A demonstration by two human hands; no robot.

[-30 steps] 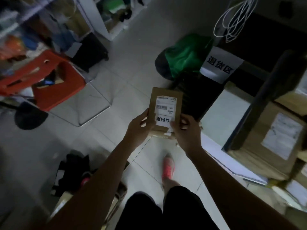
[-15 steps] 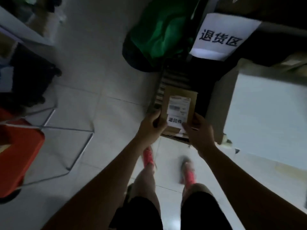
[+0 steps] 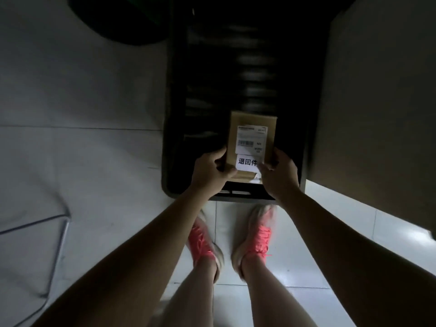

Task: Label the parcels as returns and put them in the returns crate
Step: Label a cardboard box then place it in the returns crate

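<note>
A small brown cardboard parcel (image 3: 252, 128) carries a white shipping label with a barcode and, below it, a white returns sticker (image 3: 246, 162) with three black characters. My left hand (image 3: 210, 172) grips its lower left edge and my right hand (image 3: 277, 174) grips its lower right edge. I hold the parcel over the near end of a black slatted crate (image 3: 174, 114) that stands on the floor. The crate's inside is dark, and I cannot tell what lies in it.
A pale box or cabinet (image 3: 377, 102) stands tight against the crate's right side. A dark green bag (image 3: 122, 22) lies at the crate's far left corner. A chair's metal leg (image 3: 63, 234) crosses the tiled floor at left. My feet in pink shoes (image 3: 256, 237) stand just before the crate.
I have stepped up to the crate and leaned over it. The parcel, still in both hands, has gone from in front of the crate to over its near end.
</note>
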